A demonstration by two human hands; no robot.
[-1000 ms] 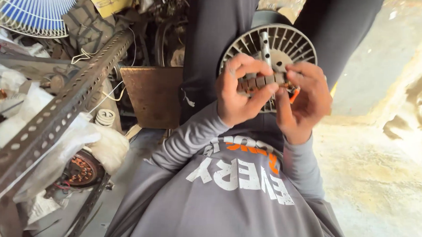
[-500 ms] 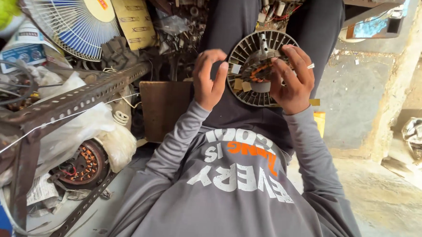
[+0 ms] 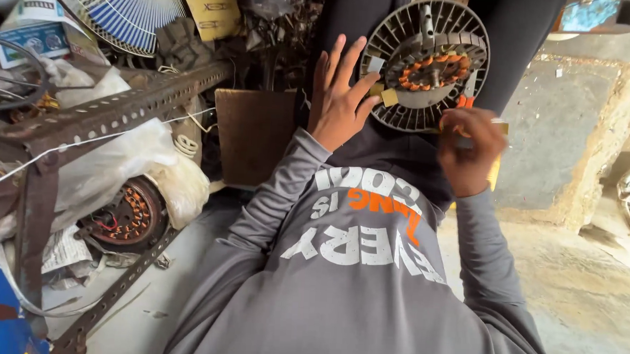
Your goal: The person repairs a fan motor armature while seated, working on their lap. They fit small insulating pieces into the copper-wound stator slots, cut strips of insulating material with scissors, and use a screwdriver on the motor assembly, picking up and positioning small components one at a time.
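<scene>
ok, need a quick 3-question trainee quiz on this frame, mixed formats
1. True or false: the left hand is spread open, fingers against the rim of the round fan motor on the person's lap.
2. Multiple choice: the right hand is
A. flat on the floor
B. closed around a tool with orange handles, near the motor's lower right edge
C. gripping the blue fan guard
3. Fill in: a second motor with copper windings lies at lower left, under the rusty perforated metal ____.

Key: 1 true; 2 B; 3 rack
</scene>
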